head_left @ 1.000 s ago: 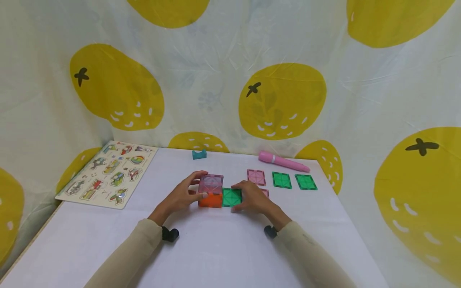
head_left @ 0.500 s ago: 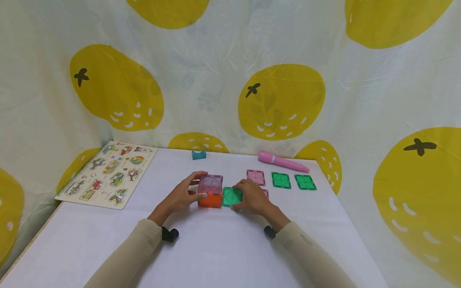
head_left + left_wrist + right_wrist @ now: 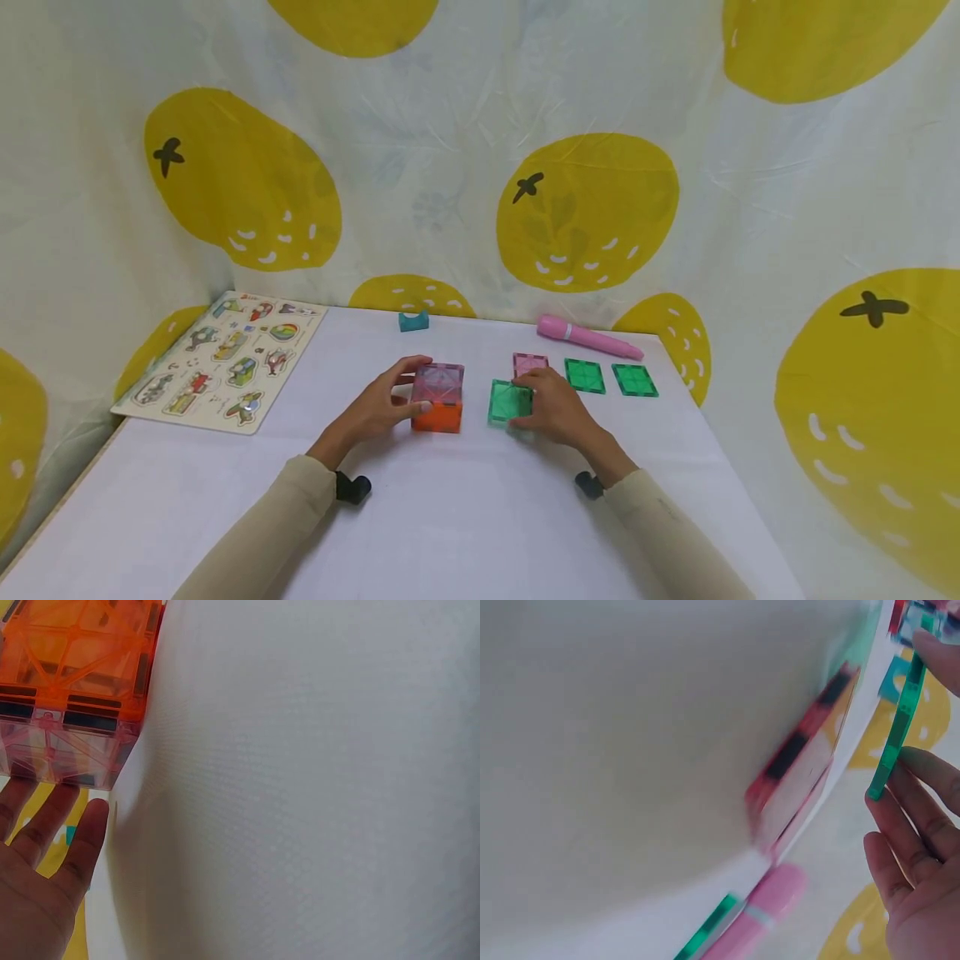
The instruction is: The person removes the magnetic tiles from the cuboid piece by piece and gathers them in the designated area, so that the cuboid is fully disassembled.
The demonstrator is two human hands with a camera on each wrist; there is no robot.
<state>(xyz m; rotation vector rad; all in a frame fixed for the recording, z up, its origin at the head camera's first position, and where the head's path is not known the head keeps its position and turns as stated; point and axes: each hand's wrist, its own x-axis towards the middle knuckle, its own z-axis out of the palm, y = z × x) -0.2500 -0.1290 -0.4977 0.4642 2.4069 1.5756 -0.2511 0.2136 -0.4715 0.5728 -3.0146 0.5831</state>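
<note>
A see-through cube of magnetic tiles, with a pink top (image 3: 438, 383) and an orange front (image 3: 437, 418), stands on the table. My left hand (image 3: 375, 412) grips its left side, thumb at the front and fingers toward the back. In the left wrist view, fingertips (image 3: 94, 814) meet the pink side below the orange face (image 3: 79, 656). To the cube's right, my right hand (image 3: 558, 407) pinches a green magnetic tile (image 3: 507, 403) by its edges. The right wrist view shows this green tile (image 3: 901, 712) edge-on between thumb and fingers, raised off the table.
A pink tile (image 3: 528, 362) lies behind my right hand, with two green tiles (image 3: 584, 376) farther right. Beyond them is a pink marker-shaped stick (image 3: 588, 335). A teal arch block (image 3: 413, 322) stands at the back, and a picture puzzle board (image 3: 225, 360) at the left.
My right hand has drawn the green tile away from the cube's side, rightward and up. A pink tile near that hand is now covered. The left hand and cube have stayed put.
</note>
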